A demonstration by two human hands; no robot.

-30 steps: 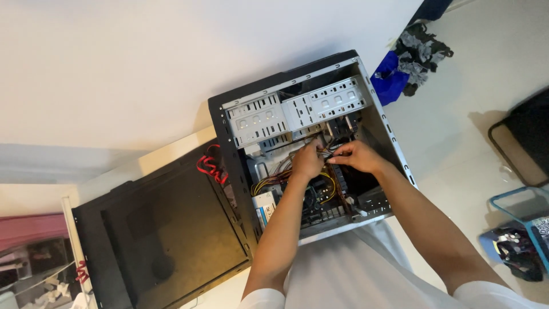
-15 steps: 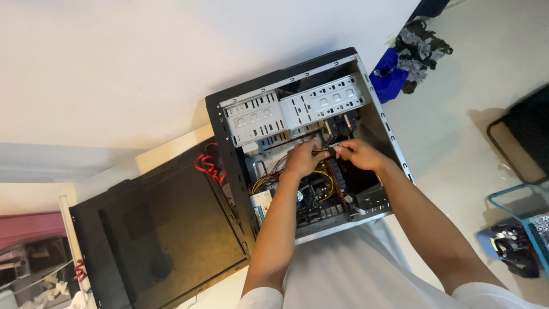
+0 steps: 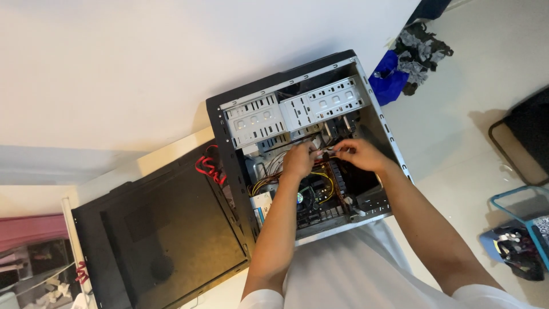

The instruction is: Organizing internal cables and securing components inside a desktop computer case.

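An open computer case (image 3: pixel 366 109) lies on its side, with grey metal drive bays (image 3: pixel 286 114) at its far end and a motherboard with yellow and red wires (image 3: pixel 320 189) inside. Both hands are inside the case, just below the drive bays. My left hand (image 3: pixel 300 160) and my right hand (image 3: pixel 357 153) pinch the two ends of a small cable connector (image 3: pixel 326 153) between them. Whether the two ends are joined is too small to tell.
The black side panel (image 3: pixel 166 229) lies flat to the left of the case, with a red cable (image 3: pixel 207 167) between them. A blue bag and grey cloths (image 3: pixel 400 63) lie on the floor beyond. A blue crate (image 3: pixel 523 229) and a dark chair (image 3: pixel 526 137) stand at right.
Both hands have lifted slightly toward the drive bays and drawn closer together on the connector. The view has shifted a little.
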